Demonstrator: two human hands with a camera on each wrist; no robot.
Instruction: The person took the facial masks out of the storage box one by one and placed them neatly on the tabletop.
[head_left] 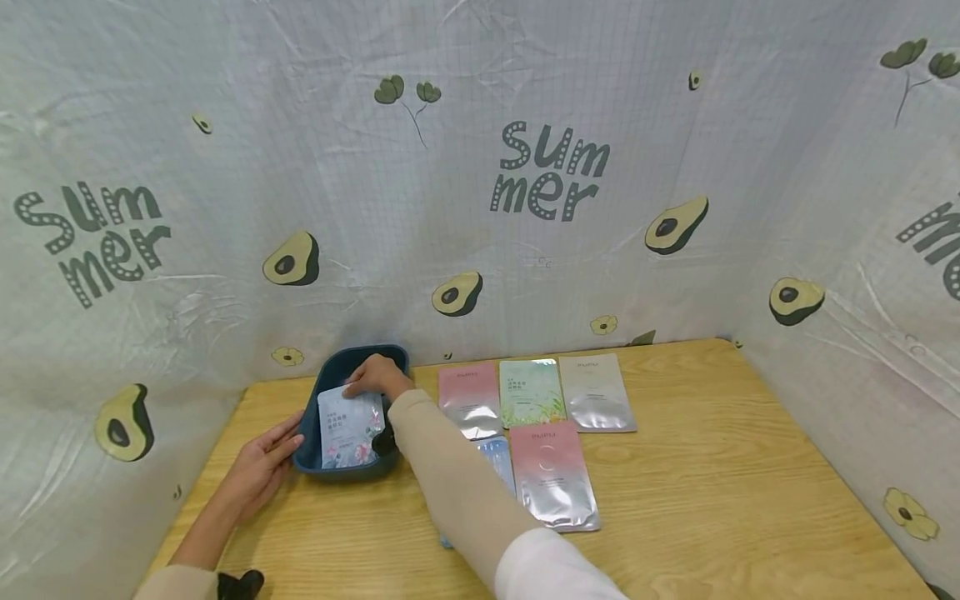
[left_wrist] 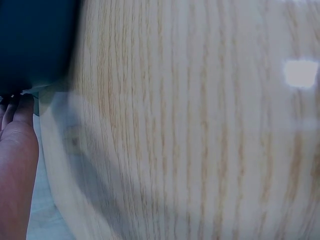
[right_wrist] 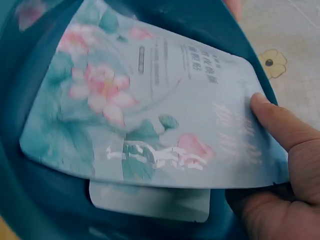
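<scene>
My right hand (head_left: 378,375) pinches the edge of a pale blue sheet mask packet (right_wrist: 165,100) with pink lotus flowers, thumb on its printed face. This packet lies tilted inside a dark blue plastic basin (head_left: 305,458). Below it in the right wrist view, part of another pale packet (right_wrist: 150,202) shows on the basin's bottom. My left hand (head_left: 262,467) rests its extended fingers against the basin's left side. In the left wrist view, the fingertips of the left hand (left_wrist: 17,135) are partly hidden by the basin wall.
Right of the basin lie two pink-and-silver packets (head_left: 468,400) (head_left: 555,483), a green floral packet (head_left: 531,392) and a white-silver packet (head_left: 598,392). My right sleeve partly covers a blue packet (head_left: 498,458). A patterned sheet (head_left: 480,250) walls the wooden table (head_left: 712,467).
</scene>
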